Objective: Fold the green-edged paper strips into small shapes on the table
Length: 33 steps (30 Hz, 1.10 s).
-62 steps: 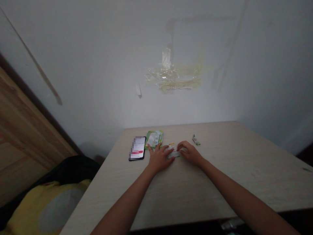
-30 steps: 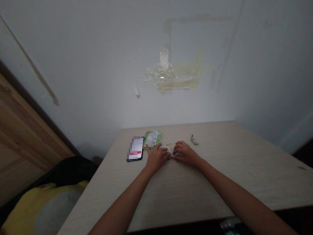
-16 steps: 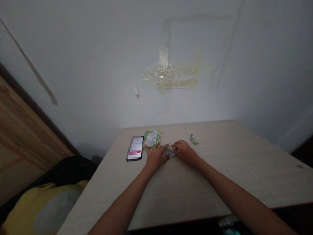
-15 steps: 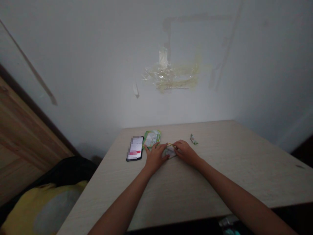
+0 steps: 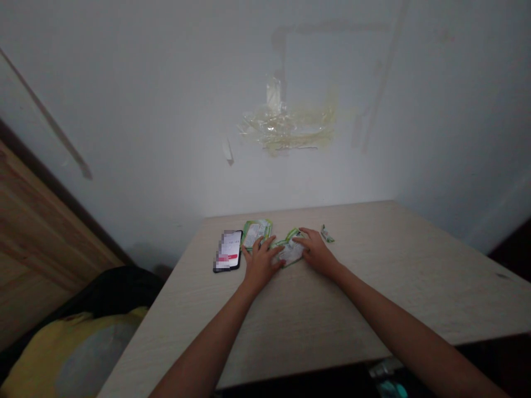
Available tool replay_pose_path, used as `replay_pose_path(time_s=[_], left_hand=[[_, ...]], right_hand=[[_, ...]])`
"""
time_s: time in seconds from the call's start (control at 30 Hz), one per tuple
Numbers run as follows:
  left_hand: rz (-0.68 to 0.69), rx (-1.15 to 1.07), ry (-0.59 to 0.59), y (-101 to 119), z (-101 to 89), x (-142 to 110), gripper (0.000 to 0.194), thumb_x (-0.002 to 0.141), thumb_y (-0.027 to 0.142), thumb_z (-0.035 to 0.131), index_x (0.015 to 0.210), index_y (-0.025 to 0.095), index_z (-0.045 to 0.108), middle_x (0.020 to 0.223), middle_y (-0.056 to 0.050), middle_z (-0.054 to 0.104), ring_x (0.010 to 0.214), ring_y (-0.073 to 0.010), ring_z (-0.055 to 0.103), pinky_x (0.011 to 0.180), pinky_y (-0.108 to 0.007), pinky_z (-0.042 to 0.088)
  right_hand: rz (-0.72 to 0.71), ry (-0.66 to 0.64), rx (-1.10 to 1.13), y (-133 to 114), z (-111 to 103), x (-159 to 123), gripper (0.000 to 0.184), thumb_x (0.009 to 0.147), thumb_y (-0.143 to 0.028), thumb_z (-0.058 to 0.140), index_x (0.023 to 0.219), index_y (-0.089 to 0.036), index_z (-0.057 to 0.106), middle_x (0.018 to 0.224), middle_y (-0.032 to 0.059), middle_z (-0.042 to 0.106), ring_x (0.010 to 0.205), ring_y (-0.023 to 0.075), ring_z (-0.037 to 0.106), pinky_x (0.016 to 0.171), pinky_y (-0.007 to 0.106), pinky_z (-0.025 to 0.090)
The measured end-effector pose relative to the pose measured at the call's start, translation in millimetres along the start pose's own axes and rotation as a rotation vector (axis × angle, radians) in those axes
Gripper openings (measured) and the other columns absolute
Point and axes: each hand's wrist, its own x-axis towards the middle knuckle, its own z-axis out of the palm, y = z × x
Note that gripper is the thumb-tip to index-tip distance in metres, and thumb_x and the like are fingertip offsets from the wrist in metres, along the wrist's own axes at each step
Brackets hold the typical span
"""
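Observation:
A crinkled green-and-white packet (image 5: 292, 251) lies on the table between my two hands, its upper edge bent into a notch. My left hand (image 5: 262, 264) holds the packet's left side, thumb and index finger at its edge, the other fingers spread. At the packet's upper right, my right hand (image 5: 316, 251) grips with its fingertips; its thumb is mostly hidden. Behind my left fingers lies another flat green packet (image 5: 254, 232) with a white printed panel. A small crumpled green-and-white scrap (image 5: 327, 234) sits beyond my right hand.
Left of the packets lies a phone (image 5: 229, 251) with its screen lit. The pale wooden table (image 5: 373, 243) meets a wall (image 5: 166, 110) with peeling clear tape (image 5: 290, 124). A yellow-and-grey soft item (image 5: 78, 354) is beside the table at lower left.
The packet between my hands is spread wider and shows more green along its top edge. My right fingers have shifted up and outward slightly, and my left fingers are more spread.

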Motion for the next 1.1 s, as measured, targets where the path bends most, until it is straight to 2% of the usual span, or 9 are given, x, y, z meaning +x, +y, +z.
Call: replay_pose_path(time_s=[0.1,0.2,0.3,0.4,0.5,0.63,1.1], left_hand=[[0.053,-0.002,-0.018,0,0.1,-1,0.027,0.086,0.044,0.058,0.112,0.050,0.064,0.141,0.007,0.051,0.138,-0.0367,0.028,0.101,-0.081,0.000],[0.060,-0.020,-0.065,1,-0.9,-2,0.028,0.090,0.043,0.052,0.115,0.049,0.062,0.133,0.004,0.059,0.137,-0.0352,0.031,0.101,-0.080,-0.003],[0.029,-0.041,-0.092,3,-2.7,-2,0.030,0.090,0.049,0.050,0.116,0.045,0.063,0.133,0.002,0.060,0.137,-0.0349,0.031,0.102,-0.078,-0.006],[0.028,-0.049,-0.085,4,-2.7,-3,0.035,0.086,0.057,0.052,0.116,0.043,0.063,0.133,0.002,0.060,0.137,-0.0352,0.031,0.102,-0.078,-0.010],[0.041,-0.057,-0.067,3,-0.4,-3,0.041,0.081,0.061,0.056,0.117,0.042,0.063,0.132,0.001,0.060,0.136,-0.0359,0.033,0.101,-0.077,-0.014],[0.050,-0.055,-0.042,1,3.3,-4,0.048,0.077,0.063,0.060,0.121,0.044,0.059,0.131,0.001,0.060,0.133,-0.0364,0.035,0.099,-0.078,-0.015],[0.073,-0.074,-0.015,-2,6.3,-3,0.031,0.084,0.058,0.055,0.110,0.045,0.066,0.126,0.002,0.062,0.132,-0.0339,0.037,0.099,-0.078,-0.015]], right_hand=[[-0.021,-0.059,-0.003,5,3,-1,0.049,0.069,0.001,0.052,0.110,-0.021,0.069,0.136,0.0101,0.053,0.130,0.0276,0.039,0.109,0.053,0.033],[-0.003,-0.121,0.037,8,5,-2,0.043,0.073,-0.002,0.053,0.109,-0.020,0.070,0.122,0.0103,0.064,0.125,0.0256,0.047,0.107,0.051,0.037],[0.022,-0.143,0.072,8,3,-2,0.036,0.078,-0.009,0.055,0.110,-0.018,0.069,0.115,0.0120,0.067,0.114,0.0244,0.057,0.102,0.047,0.043],[0.003,-0.162,0.080,7,-3,-1,0.031,0.080,-0.018,0.062,0.110,-0.019,0.069,0.114,0.0123,0.068,0.110,0.0253,0.059,0.099,0.046,0.045],[-0.037,-0.208,0.078,7,-11,0,0.034,0.078,-0.027,0.069,0.112,-0.021,0.069,0.117,0.0118,0.066,0.111,0.0264,0.058,0.098,0.046,0.044],[-0.075,-0.271,0.067,8,-17,0,0.038,0.075,-0.028,0.073,0.112,-0.024,0.069,0.120,0.0102,0.064,0.112,0.0267,0.057,0.097,0.045,0.043],[-0.092,-0.292,0.105,7,-18,1,0.032,0.080,-0.030,0.070,0.111,-0.022,0.070,0.112,0.0104,0.065,0.106,0.0242,0.056,0.094,0.041,0.044]])
